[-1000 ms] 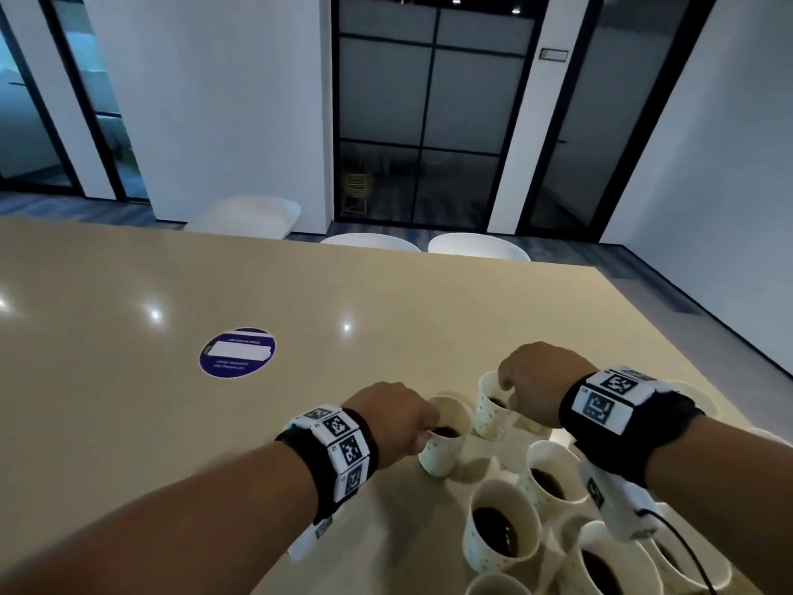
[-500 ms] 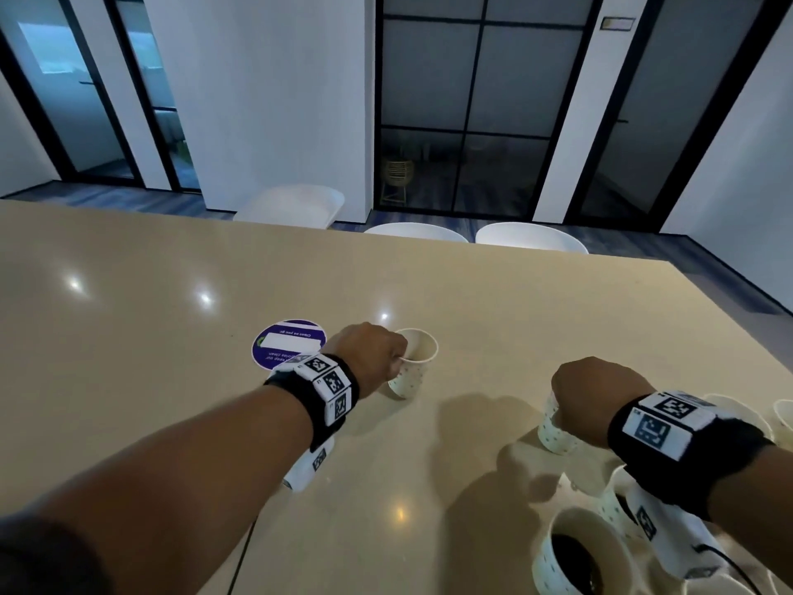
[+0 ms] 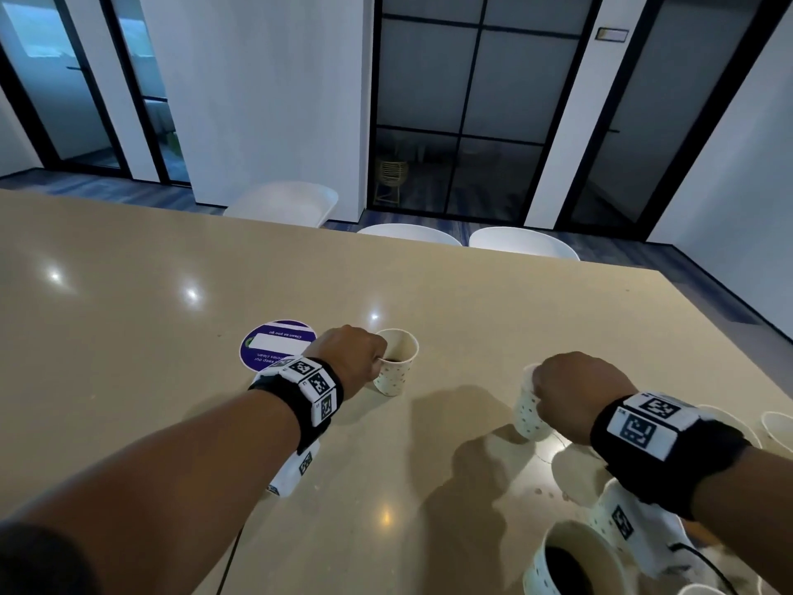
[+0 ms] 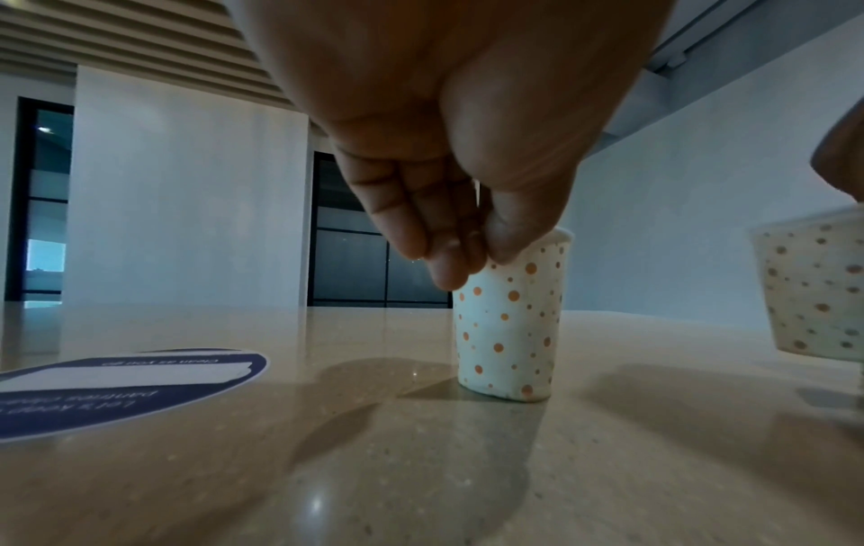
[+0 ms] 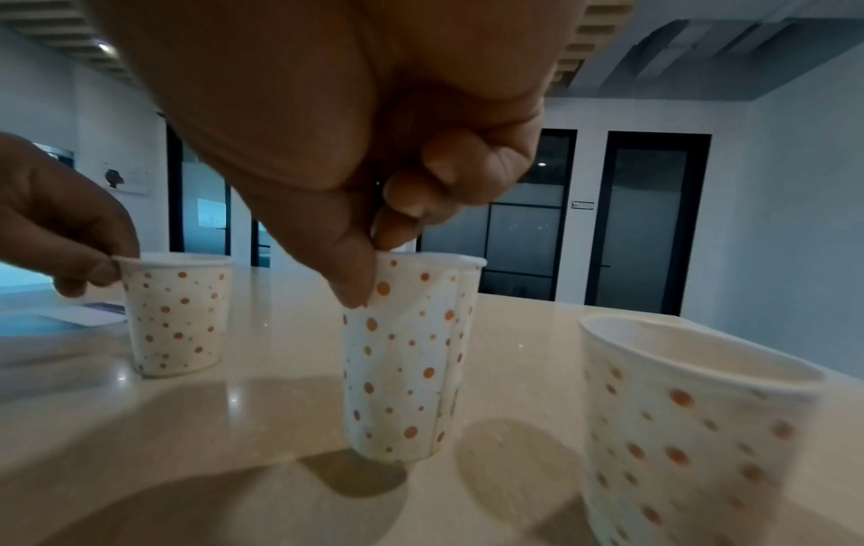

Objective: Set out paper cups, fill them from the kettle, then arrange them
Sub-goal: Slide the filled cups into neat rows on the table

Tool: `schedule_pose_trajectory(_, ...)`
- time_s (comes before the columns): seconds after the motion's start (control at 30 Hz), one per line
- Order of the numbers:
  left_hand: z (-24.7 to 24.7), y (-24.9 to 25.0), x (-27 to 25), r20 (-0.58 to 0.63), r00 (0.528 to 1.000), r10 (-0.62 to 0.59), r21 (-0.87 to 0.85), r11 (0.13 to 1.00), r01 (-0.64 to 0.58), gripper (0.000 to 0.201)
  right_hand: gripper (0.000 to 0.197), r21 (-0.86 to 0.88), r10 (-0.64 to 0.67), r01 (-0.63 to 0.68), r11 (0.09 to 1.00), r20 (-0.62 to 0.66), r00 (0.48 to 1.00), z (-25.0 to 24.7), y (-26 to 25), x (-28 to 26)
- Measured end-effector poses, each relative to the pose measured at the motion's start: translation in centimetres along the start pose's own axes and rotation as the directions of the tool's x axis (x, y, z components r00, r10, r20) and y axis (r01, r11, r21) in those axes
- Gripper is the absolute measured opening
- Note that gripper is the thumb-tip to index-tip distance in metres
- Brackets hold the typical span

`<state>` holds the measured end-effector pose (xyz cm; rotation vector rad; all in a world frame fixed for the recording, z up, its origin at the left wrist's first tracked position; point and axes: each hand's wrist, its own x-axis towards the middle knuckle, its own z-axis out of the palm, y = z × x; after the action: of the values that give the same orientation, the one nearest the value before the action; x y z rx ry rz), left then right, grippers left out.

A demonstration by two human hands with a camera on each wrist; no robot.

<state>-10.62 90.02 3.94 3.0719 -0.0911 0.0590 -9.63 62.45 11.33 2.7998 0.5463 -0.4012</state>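
Observation:
My left hand [image 3: 354,358] pinches the near rim of a dotted paper cup [image 3: 395,362] holding dark liquid, which stands on the beige table [image 3: 171,380] beside a purple round sticker [image 3: 274,347]. The left wrist view shows that cup [image 4: 512,317] resting on the tabletop under the left hand [image 4: 467,255]. My right hand [image 3: 570,392] pinches the rim of a second dotted cup [image 3: 528,412]. In the right wrist view this second cup [image 5: 407,354] hangs just above the table, thumb and finger of the right hand [image 5: 369,266] on its rim.
Several more dotted cups cluster at the near right; one filled cup [image 3: 570,560] sits nearest me and another cup [image 5: 692,425] just right of the held one. White chairs [image 3: 283,204] line the far table edge. The table's right edge [image 3: 751,350] runs close by.
Both hands carried their cups away from the cluster, the left one far forward and left to the sticker. The left cup now stands on the table.

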Motion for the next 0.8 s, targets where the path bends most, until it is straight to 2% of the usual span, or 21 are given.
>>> schedule_pose_trajectory(0.13, 0.0, -0.4, 0.3, 0.007, 1.000, -0.020, -0.012, 1.000, 0.021, 0.022, 0.035, -0.015, -0.081, 0.080, 0.997, -0.083, 0.993, -2.2, -2.2, 1.1)
schedule_pose_trajectory(0.3, 0.0, -1.0, 0.7, 0.015, 0.998, -0.058, -0.052, 0.997, 0.059, 0.018, 0.034, -0.019, -0.133, 0.132, 0.991, -0.177, 0.975, -2.7, -4.6, 4.9)
schedule_pose_trajectory(0.43, 0.1, -1.1, 0.8, 0.021, 0.998, -0.052, -0.076, 0.996, 0.054, 0.018, 0.039, -0.091, -0.196, 0.181, 0.979, -0.186, 0.963, -2.4, -6.0, 7.5)
schedule_pose_trajectory(0.6, 0.1, -1.2, 0.6, 0.009, 0.999, -0.039, -0.090, 0.995, 0.040, 0.019, 0.020, -0.138, -0.206, 0.182, 0.973, -0.180, 0.962, -1.5, -6.5, 9.2)
schedule_pose_trajectory(0.8, 0.3, -1.1, 0.6, 0.001, 0.999, -0.052, -0.094, 0.994, 0.052, 0.021, 0.031, -0.127, -0.220, 0.199, 0.972, -0.179, 0.959, -0.8, -6.7, 10.0)
